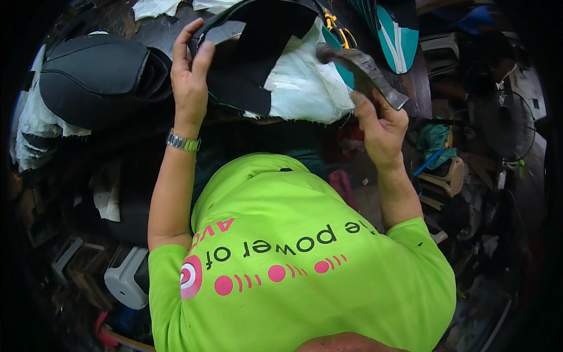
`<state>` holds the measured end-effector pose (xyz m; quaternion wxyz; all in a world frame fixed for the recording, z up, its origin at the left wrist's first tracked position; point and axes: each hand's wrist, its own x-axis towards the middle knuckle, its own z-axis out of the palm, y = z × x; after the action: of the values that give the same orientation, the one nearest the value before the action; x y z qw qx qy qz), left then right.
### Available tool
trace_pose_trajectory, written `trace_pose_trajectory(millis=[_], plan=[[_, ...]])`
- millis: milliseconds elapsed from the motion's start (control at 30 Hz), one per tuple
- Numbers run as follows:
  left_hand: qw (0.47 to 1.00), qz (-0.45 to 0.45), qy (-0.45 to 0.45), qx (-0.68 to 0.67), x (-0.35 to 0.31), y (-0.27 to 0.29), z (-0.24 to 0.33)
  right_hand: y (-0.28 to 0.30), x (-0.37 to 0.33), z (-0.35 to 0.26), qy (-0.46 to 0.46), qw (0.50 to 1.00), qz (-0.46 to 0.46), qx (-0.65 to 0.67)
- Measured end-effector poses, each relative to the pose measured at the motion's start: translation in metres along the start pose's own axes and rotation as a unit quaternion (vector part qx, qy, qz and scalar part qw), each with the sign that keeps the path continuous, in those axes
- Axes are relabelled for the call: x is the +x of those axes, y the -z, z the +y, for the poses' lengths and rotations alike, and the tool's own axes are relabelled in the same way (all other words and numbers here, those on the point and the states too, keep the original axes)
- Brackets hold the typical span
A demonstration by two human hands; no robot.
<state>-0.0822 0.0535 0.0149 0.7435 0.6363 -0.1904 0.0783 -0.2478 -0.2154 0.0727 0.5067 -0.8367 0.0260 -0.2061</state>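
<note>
My left hand (192, 82), with a metal watch on its wrist, grips the left edge of a black shoe upper (240, 76) between thumb and fingers. The upper looks like curved, soft panels with a light gap near its top. My right hand (381, 126) is closed round a hammer, its fingers partly hidden behind the head. The dark, worn hammer head (366, 70) is long and curved, held above the right side of a frayed white cloth (311, 88). That cloth lies beside and partly under the upper on the dark table.
Nested black shoe uppers (97, 73) lie at the left on white cloth (44, 117). Orange-handled scissors (340, 29) and teal pieces (387, 41) are at the back right. A fan (510, 126) stands to the right, a grey plastic stool (128, 278) at lower left.
</note>
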Motion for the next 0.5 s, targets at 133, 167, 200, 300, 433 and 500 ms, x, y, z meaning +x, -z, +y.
trace_pose_trajectory(millis=[133,167,200,300,433,500], plan=[[0.997,-0.055,0.051,0.035,-0.011,0.016,0.014,0.028,0.010,0.045,0.042,0.966,0.078,-0.243],[0.996,-0.063,0.068,0.013,-0.015,0.018,0.016,0.033,0.009,0.055,0.011,0.950,0.076,-0.303],[0.994,-0.069,0.086,-0.007,-0.018,0.021,0.017,0.037,0.008,0.062,-0.020,0.929,0.072,-0.362],[0.984,-0.065,0.160,-0.050,-0.028,0.022,0.023,0.043,0.010,0.078,-0.030,0.872,0.062,-0.485],[0.987,-0.024,0.127,-0.099,-0.036,0.018,0.029,0.036,0.027,0.084,0.088,0.887,0.096,-0.443],[0.990,-0.001,0.086,-0.108,-0.042,0.014,0.029,0.025,0.043,0.083,0.113,0.936,0.082,-0.323]])
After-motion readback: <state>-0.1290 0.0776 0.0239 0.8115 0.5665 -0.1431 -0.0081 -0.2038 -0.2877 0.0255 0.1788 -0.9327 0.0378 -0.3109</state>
